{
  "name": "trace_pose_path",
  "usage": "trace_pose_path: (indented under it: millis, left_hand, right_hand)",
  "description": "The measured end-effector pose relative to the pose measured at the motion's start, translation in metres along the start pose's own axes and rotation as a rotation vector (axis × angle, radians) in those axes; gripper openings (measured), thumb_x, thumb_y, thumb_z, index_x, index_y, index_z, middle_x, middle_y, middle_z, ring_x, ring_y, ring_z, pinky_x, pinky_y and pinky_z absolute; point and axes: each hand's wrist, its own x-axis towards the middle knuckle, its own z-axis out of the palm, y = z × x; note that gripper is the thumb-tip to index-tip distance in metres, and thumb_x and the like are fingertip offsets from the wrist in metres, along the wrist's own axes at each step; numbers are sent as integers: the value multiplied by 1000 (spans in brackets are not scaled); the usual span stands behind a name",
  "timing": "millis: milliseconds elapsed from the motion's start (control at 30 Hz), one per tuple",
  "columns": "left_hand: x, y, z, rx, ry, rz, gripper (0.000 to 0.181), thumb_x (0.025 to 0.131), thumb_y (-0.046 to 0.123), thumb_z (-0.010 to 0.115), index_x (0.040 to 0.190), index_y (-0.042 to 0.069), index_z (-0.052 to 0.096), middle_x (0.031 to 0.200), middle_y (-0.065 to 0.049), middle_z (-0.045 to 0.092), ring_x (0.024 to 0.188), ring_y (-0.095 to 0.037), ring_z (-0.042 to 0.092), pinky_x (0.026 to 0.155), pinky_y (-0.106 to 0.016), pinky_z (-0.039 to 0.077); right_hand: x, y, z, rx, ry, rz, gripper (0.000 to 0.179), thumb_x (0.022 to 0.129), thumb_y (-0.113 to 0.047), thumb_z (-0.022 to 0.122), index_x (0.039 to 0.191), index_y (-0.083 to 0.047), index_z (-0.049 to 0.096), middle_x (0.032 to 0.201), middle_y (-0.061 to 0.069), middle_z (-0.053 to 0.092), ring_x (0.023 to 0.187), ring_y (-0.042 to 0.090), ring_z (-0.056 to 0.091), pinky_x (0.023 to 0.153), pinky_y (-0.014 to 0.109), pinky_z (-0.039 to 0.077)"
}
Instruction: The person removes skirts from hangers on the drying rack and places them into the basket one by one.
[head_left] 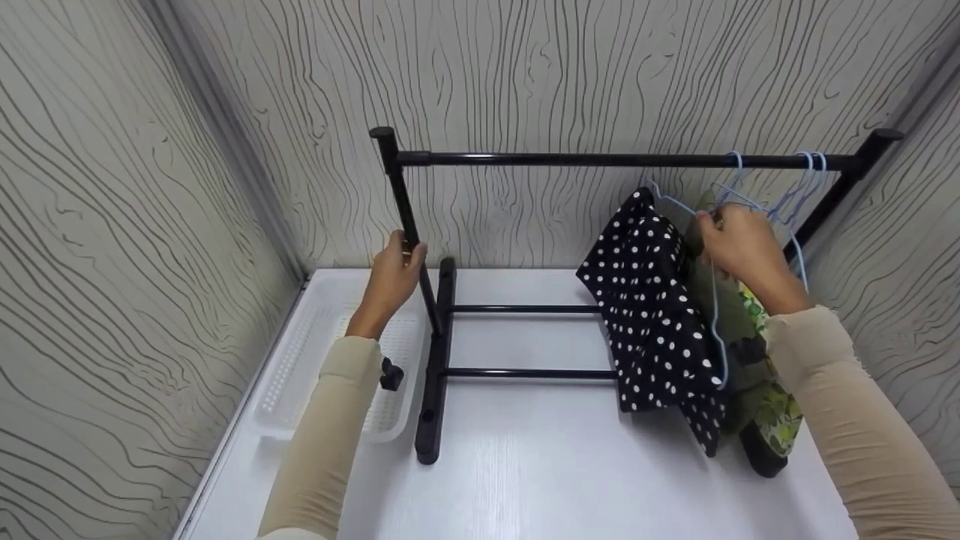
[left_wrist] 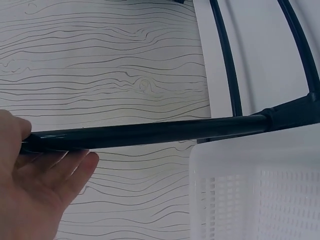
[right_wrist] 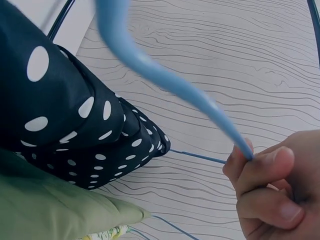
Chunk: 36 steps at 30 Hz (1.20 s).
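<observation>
My left hand (head_left: pixel 395 276) grips the left upright post (head_left: pixel 403 204) of a black clothes rack, thumb and fingers around the tube. In the right wrist view, my right hand (right_wrist: pixel 267 187) pinches a light blue hanger (right_wrist: pixel 172 82) between thumb and fingers. A black garment with white polka dots (head_left: pixel 652 307) hangs slanted from that hanger, below the top rail (head_left: pixel 525 159). Whether the held hanger's hook touches the rail is hidden. Just behind the dotted cloth hangs an olive green garment (right_wrist: pixel 70 200), partly covered by my right hand in the head view.
Several blue hangers (head_left: pixel 808 169) hook over the rail's right end. A yellow-green patterned garment (head_left: pixel 780 420) hangs there too. Left of the rack's foot (head_left: pixel 427 442) lies a white perforated basket (head_left: pixel 394 427), with a small black thing (head_left: pixel 391 375) near my left sleeve. Wood-patterned walls enclose the white table.
</observation>
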Motion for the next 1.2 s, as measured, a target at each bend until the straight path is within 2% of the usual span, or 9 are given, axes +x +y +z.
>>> trace_pose_path:
  millis: [133, 200, 367, 600, 700, 833, 1000, 1200]
  left_hand:
    - [0, -3, 2, -38, -12, -7, 30, 114, 22, 51, 132, -2, 53, 125, -23, 70, 121, -35, 71, 100, -49, 59]
    - [-1, -4, 4, -50, -6, -12, 27, 114, 20, 50, 130, -1, 54, 123, -22, 71, 119, -35, 72, 99, -49, 60]
    - [0, -4, 7, -44, 12, -13, 22, 114, 18, 50, 125, -1, 54, 117, -22, 73, 114, -33, 73, 96, -48, 60]
    - [0, -2, 9, -41, 11, -22, 24, 114, 18, 49, 127, -2, 54, 119, -22, 73, 115, -33, 72, 97, -49, 59]
    - [-1, -1, 9, -43, 14, -25, 25, 114, 18, 49, 129, -2, 54, 120, -22, 72, 116, -34, 72, 98, -49, 59]
    - [-2, -1, 10, -36, 35, -21, 28, 113, 16, 50, 134, -3, 54, 125, -24, 71, 120, -35, 71, 100, -49, 59]
    - [-7, 4, 14, 27, 111, -27, 31, 112, 13, 52, 134, -8, 57, 124, -24, 68, 116, -36, 70, 98, -48, 59]
    - [-14, 16, 23, 182, 261, -78, 24, 108, 15, 56, 109, -7, 65, 103, -20, 65, 87, -33, 69, 75, -46, 60]
  right_hand:
    - [2, -3, 2, -18, 0, -1, 64, 115, -41, 40, 76, 2, 67, 52, 8, 65, 37, 21, 58, 37, 34, 44]
    - [3, -4, 2, -25, -4, -1, 65, 115, -39, 40, 70, 0, 66, 50, 7, 64, 35, 18, 55, 37, 33, 42]
    - [4, -4, 4, -20, -22, -14, 61, 115, -32, 36, 77, 1, 69, 51, 6, 64, 35, 15, 52, 37, 32, 40]
    - [4, -7, 8, -7, -39, -18, 58, 117, -32, 33, 94, 6, 71, 54, 5, 64, 36, 15, 51, 37, 31, 39]
    - [3, -11, 10, -11, -53, -12, 58, 117, -32, 31, 94, 5, 70, 54, 4, 63, 38, 16, 51, 38, 31, 41]
    - [3, -20, 11, -21, -48, -25, 60, 117, -32, 29, 85, 1, 68, 55, 6, 64, 39, 18, 52, 41, 33, 42]
    - [1, -30, 12, -29, -8, -59, 64, 117, -36, 29, 73, -4, 64, 53, 4, 63, 44, 18, 50, 45, 34, 39]
    - [-2, -40, 13, -9, 36, -69, 64, 116, -35, 32, 71, -4, 65, 53, 2, 62, 46, 18, 49, 44, 31, 36]
